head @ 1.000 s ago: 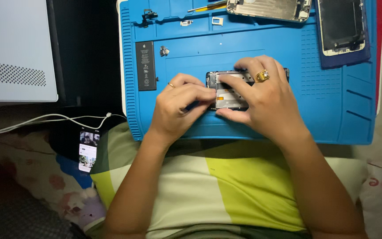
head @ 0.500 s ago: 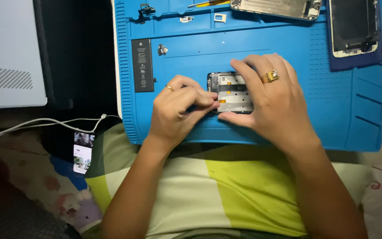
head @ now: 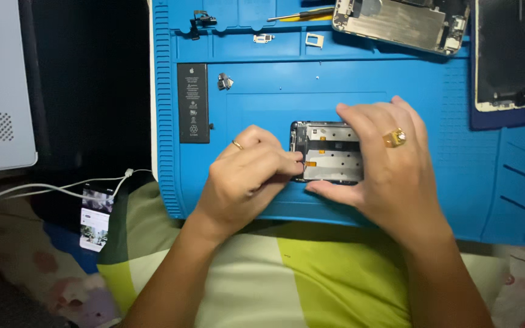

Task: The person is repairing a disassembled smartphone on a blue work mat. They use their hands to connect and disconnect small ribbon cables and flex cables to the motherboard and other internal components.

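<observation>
Phone frame lies flat at the mat's centre, just inside the near edge, open side up: metal plate, small orange flex tabs showing.

Right hand is draped over the frame's right half, thumb along its near edge, fingers over the far edge. It grasps the frame, I judge to pin it so it can't slide. Gold ring on that hand.

Left hand sits at the frame's left edge, fingers curled in, tips pinched at a spot by the orange tab. I can't tell whether it pinches a part or a tool; too small. Thin ring on it. One hand steadies, one does fine work, as I read it.

Outward:
- Battery, black, flat near the mat's left edge, well apart from the frame.
- Small metal bit just right of the battery's top.
- Far edge tray: clip, two small brackets, screwdriver.
- Second chassis at the far edge, tilted.
- Screen panel in the far right corner, face up.
- Off the mat, left: lit phone on a white cable, white box beyond.

Versus half a second back: grip is the same, right hand keeps covering the frame, left stays pinched at the left edge. View has shifted a bit, so the mat sits slightly differently in frame. Frame itself hasn't moved on the mat as far as I can see.
</observation>
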